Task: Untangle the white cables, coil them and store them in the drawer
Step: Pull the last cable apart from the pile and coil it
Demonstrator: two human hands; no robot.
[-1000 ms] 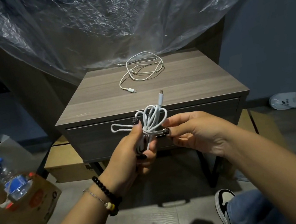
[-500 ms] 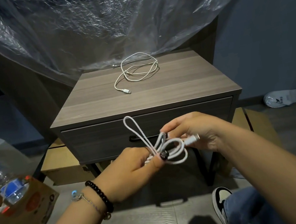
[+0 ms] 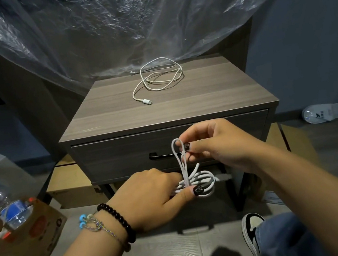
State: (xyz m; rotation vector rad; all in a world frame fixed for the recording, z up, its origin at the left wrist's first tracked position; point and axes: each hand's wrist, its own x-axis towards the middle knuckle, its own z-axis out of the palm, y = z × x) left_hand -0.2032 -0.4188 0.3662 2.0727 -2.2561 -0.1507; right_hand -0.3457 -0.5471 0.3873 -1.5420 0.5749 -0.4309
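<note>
Left hand [image 3: 152,198] grips the coiled cable [image 3: 195,180]; right hand [image 3: 216,142] pinches its loop before the closed drawer [image 3: 123,154]; another cable [image 3: 158,76] lies on the worktop [image 3: 214,97].

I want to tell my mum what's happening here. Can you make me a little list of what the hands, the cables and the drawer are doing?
left hand: grips the coiled cable
right hand: pinches a loop of that cable
other cable: lies loose on the nightstand
drawer: closed
water bottle: in a cardboard box, on the left
</note>
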